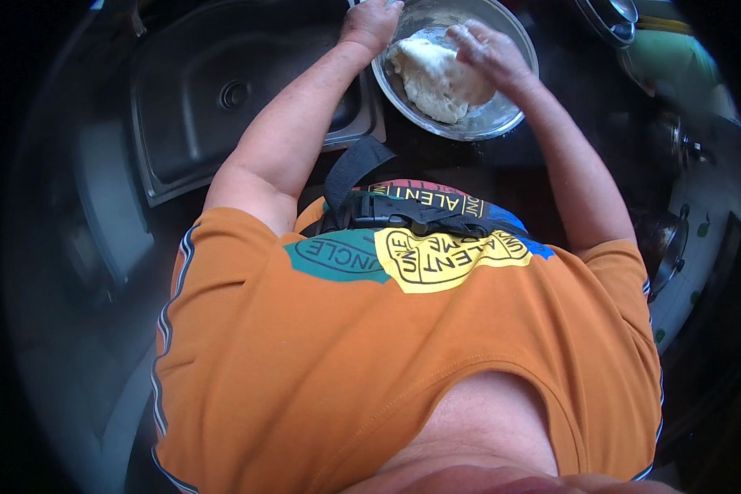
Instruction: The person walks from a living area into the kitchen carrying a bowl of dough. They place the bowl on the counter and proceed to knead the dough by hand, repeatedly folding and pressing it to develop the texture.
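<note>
A lump of pale dough lies in a wide metal bowl, with loose flour around it and smears on the inner wall. My left hand is curled at the bowl's left rim, gripping it. The tips of its fingers are partly cut off by the top edge of the picture. Over the right part of the dough is my right hand, its fingers bent and coated with flour. Whether those fingers pinch any dough is hard to see.
To the left of the bowl is a stainless steel sink with a round drain. Metal dishes stand at the upper right, near a green object. A metal pot is low on the right. A black strap sticks out at my waist.
</note>
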{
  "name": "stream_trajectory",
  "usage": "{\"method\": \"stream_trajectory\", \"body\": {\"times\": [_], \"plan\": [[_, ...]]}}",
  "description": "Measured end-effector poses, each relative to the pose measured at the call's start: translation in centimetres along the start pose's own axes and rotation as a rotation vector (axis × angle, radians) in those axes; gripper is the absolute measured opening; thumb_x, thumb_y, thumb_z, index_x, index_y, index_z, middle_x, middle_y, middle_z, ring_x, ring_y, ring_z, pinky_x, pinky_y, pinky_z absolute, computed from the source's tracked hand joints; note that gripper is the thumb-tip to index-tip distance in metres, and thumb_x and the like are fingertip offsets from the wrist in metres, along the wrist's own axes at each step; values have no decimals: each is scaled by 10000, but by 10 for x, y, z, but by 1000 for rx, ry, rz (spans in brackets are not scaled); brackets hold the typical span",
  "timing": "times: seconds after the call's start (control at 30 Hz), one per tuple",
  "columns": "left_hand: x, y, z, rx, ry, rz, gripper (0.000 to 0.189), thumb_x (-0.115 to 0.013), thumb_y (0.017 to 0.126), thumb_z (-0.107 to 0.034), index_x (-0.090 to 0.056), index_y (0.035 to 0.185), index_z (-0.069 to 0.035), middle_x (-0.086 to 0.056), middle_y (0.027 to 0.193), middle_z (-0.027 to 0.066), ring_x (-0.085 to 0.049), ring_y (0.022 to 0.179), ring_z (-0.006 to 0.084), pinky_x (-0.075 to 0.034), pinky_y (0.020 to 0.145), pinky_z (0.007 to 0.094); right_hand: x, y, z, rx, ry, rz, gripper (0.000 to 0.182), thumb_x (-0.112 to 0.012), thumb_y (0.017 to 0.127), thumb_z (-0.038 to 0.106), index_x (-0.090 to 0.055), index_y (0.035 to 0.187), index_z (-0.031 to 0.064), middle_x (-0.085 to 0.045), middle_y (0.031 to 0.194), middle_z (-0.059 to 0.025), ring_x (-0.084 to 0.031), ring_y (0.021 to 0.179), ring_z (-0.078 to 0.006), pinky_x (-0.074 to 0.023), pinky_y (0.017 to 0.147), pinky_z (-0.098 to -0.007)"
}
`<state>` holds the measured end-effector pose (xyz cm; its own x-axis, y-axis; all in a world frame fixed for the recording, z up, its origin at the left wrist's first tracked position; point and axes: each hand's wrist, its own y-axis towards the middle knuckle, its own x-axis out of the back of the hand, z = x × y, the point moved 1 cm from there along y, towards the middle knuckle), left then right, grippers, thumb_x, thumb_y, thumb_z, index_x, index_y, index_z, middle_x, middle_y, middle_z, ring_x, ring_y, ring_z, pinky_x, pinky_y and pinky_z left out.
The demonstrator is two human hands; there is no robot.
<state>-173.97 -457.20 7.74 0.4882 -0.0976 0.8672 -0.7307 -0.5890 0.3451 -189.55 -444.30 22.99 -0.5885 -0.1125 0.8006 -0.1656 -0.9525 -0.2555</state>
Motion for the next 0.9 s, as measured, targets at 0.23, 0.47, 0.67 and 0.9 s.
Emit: {"method": "stream_trajectory", "body": {"times": [0.23, 0.47, 0.67, 0.9], "plan": [[15, -3, -3, -10, -18, -24, 87, -523, 883, -129, -606, 873, -105, -596, 849, 136, -647, 778, 336, -539, 656, 446, -59, -31, 18, 173, -314, -335, 342, -572, 936, 417, -628, 863, 88, -638, 826, -148, -618, 840, -355, -491, 768, -470], [51, -6, -9, 30, -153, -17, 170, -471, 943, -168, -598, 884, -71, -605, 910, 175, -629, 842, 389, -519, 732, 469, -50, 23, 3, -3, -360, -309, 363, -512, 963, 443, -601, 901, 96, -695, 854, -200, -674, 828, -397, -533, 746, -502], [70, -8, -13, 23, -96, 1, 186, -469, 951, -185, -598, 893, -63, -598, 905, 195, -620, 856, 405, -517, 724, 483, -41, 72, -8, -67, -386, -255, 469, -381, 1005, 502, -612, 1226, 159, -691, 1066, -203, -660, 994, -392, -511, 876, -491], [45, -2, -15, 22, -68, -26, 205, -457, 954, -191, -616, 903, -72, -617, 903, 170, -640, 778, 395, -529, 698, 484, -46, 77, -49, 101, -304, -134, 498, -375, 1002, 528, -583, 1314, 200, -673, 1124, -209, -641, 1055, -371, -492, 912, -490]]}}
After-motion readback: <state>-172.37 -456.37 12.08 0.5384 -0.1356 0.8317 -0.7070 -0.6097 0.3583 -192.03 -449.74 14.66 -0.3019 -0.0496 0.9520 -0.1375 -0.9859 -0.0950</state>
